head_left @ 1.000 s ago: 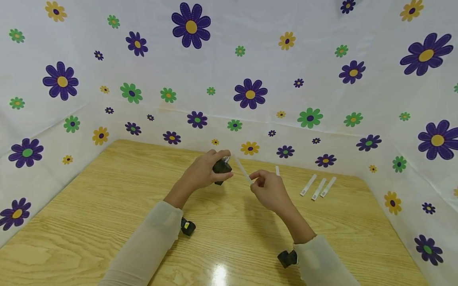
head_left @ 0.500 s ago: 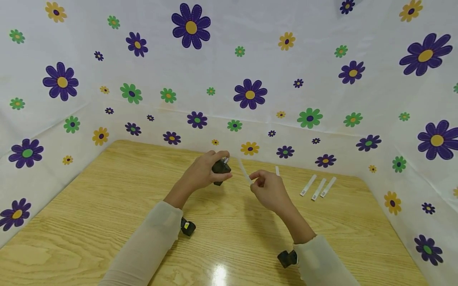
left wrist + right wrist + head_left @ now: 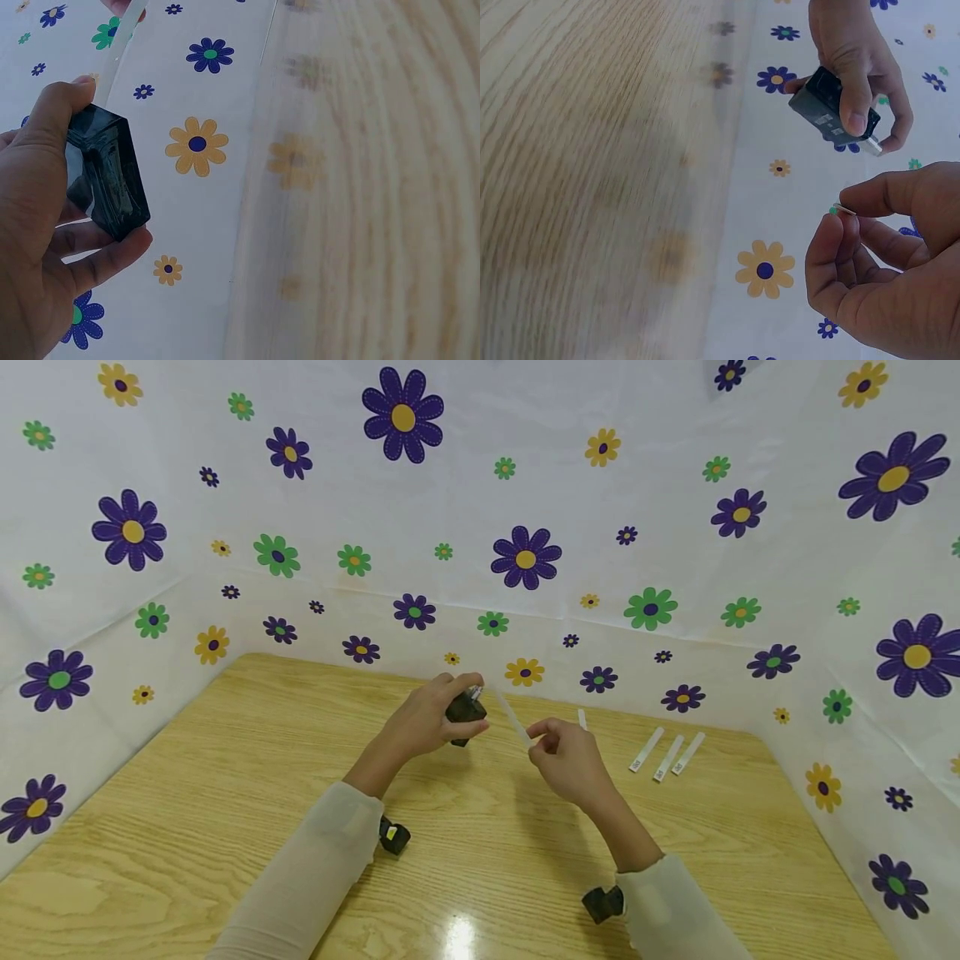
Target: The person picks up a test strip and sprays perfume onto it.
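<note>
My left hand [image 3: 427, 720] grips a dark, faceted glass perfume bottle [image 3: 467, 710] above the table, one finger on its silvery spray top. The left wrist view shows the bottle [image 3: 112, 176] held between fingers and thumb. My right hand [image 3: 572, 762] pinches one end of a thin white paper strip [image 3: 513, 717], a perfume test strip. Its free end points up toward the bottle's spray top, a small gap apart. In the right wrist view the strip [image 3: 844, 209] shows nearly edge-on between thumb and fingertips, with the bottle [image 3: 829, 109] beyond it.
Three white strips [image 3: 667, 756] with small print lie on the wooden table [image 3: 225, 802] to the right. Another strip [image 3: 581, 718] lies partly hidden behind my right hand. Black wrist devices [image 3: 602, 903] sit under both sleeves. A flower-patterned sheet [image 3: 315, 510] encloses the table.
Half a second ago the strip's free end was blurred and bent away to the right; now it leans back toward the bottle. Both hands stay almost in place.
</note>
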The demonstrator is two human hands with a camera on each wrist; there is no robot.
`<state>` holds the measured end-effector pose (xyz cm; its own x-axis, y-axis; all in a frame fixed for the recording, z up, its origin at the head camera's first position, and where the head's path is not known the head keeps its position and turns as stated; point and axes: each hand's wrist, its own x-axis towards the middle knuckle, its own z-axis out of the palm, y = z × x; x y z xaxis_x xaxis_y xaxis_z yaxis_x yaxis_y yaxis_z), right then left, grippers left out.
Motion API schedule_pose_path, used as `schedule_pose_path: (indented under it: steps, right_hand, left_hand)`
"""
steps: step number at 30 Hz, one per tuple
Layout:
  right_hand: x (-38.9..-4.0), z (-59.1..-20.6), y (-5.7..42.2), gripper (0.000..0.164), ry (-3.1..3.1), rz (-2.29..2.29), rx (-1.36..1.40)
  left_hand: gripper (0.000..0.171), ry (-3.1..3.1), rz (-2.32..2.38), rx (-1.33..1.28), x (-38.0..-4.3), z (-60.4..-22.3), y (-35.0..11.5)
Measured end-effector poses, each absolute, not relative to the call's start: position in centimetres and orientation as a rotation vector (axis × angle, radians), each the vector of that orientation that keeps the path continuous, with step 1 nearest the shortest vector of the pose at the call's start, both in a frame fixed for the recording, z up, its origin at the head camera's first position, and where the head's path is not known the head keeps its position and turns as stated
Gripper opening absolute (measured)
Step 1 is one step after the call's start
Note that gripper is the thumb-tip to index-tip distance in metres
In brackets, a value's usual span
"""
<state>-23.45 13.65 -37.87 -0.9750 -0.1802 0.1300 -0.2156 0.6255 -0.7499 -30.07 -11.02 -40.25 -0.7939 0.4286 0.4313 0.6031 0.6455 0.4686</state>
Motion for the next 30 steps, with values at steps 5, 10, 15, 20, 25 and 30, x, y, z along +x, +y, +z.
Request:
schedule_pose_path:
  steps: [5,10,15,20,25,30]
  right_hand:
    - [-24.0,-38.3,14.6,0.024,-2.793,1.300,0.287]
    - [-24.7,-39.2,15.9,0.026,-2.793,1.374,0.187]
    - [-25.5,-40.0,17.1,0.026,-2.795,1.454,0.076]
    - [-26.6,-40.6,17.8,0.028,-2.774,1.567,-0.041]
    - [-27.6,-41.2,18.4,0.030,-2.772,1.620,-0.129]
    - [-28.3,-41.5,18.6,0.033,-2.787,1.622,-0.212]
  left_hand:
    - [0.058,-2.583,-0.888,-0.838,-29.9,-40.1,-11.0]
    - [0.058,-2.581,-0.874,-0.860,-29.9,-40.0,-11.0]
    - [0.058,-2.578,-0.861,-0.874,-30.0,-40.2,-11.0]
    - [0.058,-2.567,-0.849,-0.885,-30.0,-40.3,-11.1]
    - [0.059,-2.568,-0.833,-0.888,-30.1,-40.5,-11.1]
    - [0.060,-2.571,-0.817,-0.886,-30.2,-40.5,-11.1]
